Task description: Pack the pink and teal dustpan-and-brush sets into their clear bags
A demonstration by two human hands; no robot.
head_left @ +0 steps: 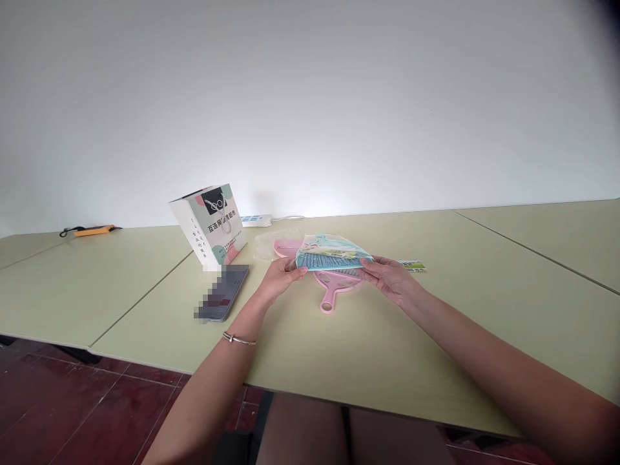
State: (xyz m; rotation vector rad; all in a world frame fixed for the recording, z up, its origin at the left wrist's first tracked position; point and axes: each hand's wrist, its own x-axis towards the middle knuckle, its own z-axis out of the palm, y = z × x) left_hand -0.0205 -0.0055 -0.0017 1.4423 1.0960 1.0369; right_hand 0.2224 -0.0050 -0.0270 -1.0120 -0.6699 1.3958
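Note:
Between my two hands is a blue brush and dustpan set in a clear plastic wrapper, bristles toward me. My left hand pinches its left end with the thumb on the near edge. The right end is gripped by my right hand. Beneath it, on the table, a pink brush and dustpan show partly, the round-holed handle pointing at me. The rest of the pink pieces is covered by the blue set. A crumpled clear plastic bag lies just behind my left hand.
A white printed paper bag stands at the left, with a phone in front of it. Farther left lies an orange device with a black strap. A white power strip rests near the wall; a printed card lies right.

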